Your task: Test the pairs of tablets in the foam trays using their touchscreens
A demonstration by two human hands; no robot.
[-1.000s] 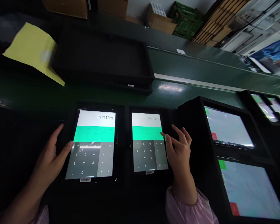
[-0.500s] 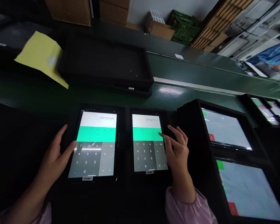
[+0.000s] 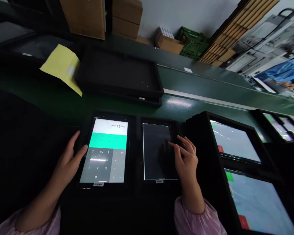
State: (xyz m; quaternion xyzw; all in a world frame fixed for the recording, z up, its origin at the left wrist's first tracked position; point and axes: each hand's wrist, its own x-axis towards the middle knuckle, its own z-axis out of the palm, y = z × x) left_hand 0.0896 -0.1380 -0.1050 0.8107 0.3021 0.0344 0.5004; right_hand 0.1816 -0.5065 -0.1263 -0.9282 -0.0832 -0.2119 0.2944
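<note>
Two tablets lie side by side in a black tray in front of me. The left tablet (image 3: 106, 160) displays a calculator with a white, green and grey screen. On the right tablet (image 3: 156, 153) the screen is dark with a thin light border. My left hand (image 3: 70, 160) rests at the left tablet's left edge, thumb and forefinger spread, holding nothing. Over the right edge of the right tablet is my right hand (image 3: 187, 160), its fingers apart and a forefinger pointing at the dark screen. Whether that fingertip touches the glass I cannot tell.
Behind the tablets stands a black tray (image 3: 122, 71) with a yellow paper sheet (image 3: 61, 65) at its left. To the right, another black tray holds two lit tablets (image 3: 257, 199). Cardboard boxes (image 3: 127, 19) and green crates (image 3: 193, 40) are beyond the green bench (image 3: 198, 81).
The right tablet's screen has gone from a calculator to dark. The view has shifted a little. My hands keep nearly the same places beside the tablets.
</note>
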